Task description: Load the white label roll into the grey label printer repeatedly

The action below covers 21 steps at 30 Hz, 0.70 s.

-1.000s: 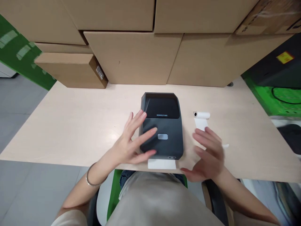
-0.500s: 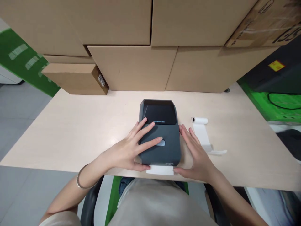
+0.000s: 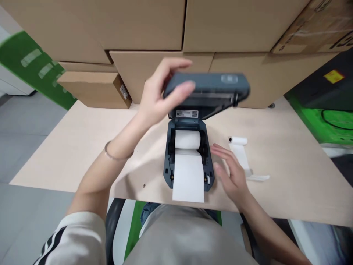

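Note:
A dark grey label printer (image 3: 167,162) sits on the table with its lid (image 3: 209,86) swung up. My left hand (image 3: 162,92) grips the lid's front left edge, thumb on the near face and fingers over the far side. Inside the printer lies a white paper roll (image 3: 187,140), and its loose strip (image 3: 188,178) runs forward past the front edge. My right hand (image 3: 230,171) is open beside the printer's right side, fingers pointing at its body; whether the fingertips touch it I cannot tell.
A small white paper roll (image 3: 238,140), partly unrolled, lies to the right of my right hand. Stacked cardboard boxes (image 3: 146,25) line the table's back, with a flatter box (image 3: 93,90) at the left. The pale table's (image 3: 55,162) front edge runs close to my body.
The lid was shut with my left hand spread over it; now my left hand holds it raised, and the paper inside shows. My right hand has shifted slightly back from the front paper edge.

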Each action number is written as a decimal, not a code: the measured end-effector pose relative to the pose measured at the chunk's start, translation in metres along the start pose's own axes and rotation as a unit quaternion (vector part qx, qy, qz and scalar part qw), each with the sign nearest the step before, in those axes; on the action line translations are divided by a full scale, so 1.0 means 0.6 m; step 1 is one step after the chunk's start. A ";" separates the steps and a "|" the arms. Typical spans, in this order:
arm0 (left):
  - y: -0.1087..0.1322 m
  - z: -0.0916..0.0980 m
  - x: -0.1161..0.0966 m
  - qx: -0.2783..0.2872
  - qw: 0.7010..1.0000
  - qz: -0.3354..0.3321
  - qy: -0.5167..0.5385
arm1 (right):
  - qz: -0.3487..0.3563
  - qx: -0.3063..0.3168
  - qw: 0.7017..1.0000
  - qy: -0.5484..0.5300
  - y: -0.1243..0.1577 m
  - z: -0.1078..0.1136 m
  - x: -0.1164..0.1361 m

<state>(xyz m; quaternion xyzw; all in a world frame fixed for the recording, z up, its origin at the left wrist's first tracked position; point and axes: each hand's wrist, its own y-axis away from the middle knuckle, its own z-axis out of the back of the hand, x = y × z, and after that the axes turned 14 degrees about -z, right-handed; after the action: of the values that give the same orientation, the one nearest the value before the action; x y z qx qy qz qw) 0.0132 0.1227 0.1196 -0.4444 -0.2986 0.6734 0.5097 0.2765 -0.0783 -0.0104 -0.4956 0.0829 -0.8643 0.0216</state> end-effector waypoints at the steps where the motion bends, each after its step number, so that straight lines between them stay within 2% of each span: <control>1: -0.026 -0.007 0.028 -0.012 0.999 0.024 -0.020 | 0.000 0.030 0.999 0.023 0.003 -0.006 0.002; 3: -0.068 -0.022 0.069 -0.025 0.990 0.124 -0.058 | 0.002 0.074 0.996 0.050 0.010 -0.018 0.004; 4: -0.084 -0.030 0.079 -0.015 0.981 0.182 -0.063 | 0.002 0.086 0.995 0.056 0.014 -0.023 0.004; 5: -0.097 -0.036 0.084 -0.029 0.974 0.217 -0.064 | 0.005 0.092 0.994 0.060 0.016 -0.026 0.004; 7: -0.111 -0.045 0.082 -0.026 0.966 0.255 -0.046 | 0.017 0.089 0.994 0.062 0.019 -0.030 0.003; 10: -0.100 -0.044 0.078 -0.029 0.968 0.247 -0.021 | 0.036 0.084 0.993 0.078 0.017 -0.028 0.003; 12: -0.063 -0.037 0.079 -0.072 0.973 0.217 -0.002 | 0.048 0.083 0.990 0.103 0.012 -0.022 0.007; 13: -0.035 -0.035 0.075 -0.109 0.972 0.209 0.011 | 0.058 0.082 0.988 0.119 0.008 -0.017 0.009; 15: 0.037 -0.035 0.054 -0.138 0.968 0.200 0.058 | 0.086 0.076 0.982 0.151 -0.006 -0.006 0.016; 16: 0.077 -0.039 0.035 -0.141 0.963 0.219 0.075 | 0.103 0.072 0.978 0.167 -0.016 -0.001 0.020; 18: 0.156 -0.052 -0.013 -0.093 0.940 0.311 0.108 | 0.135 0.068 0.968 0.198 -0.046 0.005 0.034; 21: 0.238 -0.079 -0.079 -0.023 0.880 0.448 0.154 | 0.147 0.097 0.941 0.288 -0.104 -0.004 0.066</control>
<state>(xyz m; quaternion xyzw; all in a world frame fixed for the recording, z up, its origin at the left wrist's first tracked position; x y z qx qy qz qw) 0.0003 0.0320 -0.0088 -0.6407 -0.0006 0.7458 0.1827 0.2571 -0.0214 0.0326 -0.2028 0.0733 -0.9613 0.1716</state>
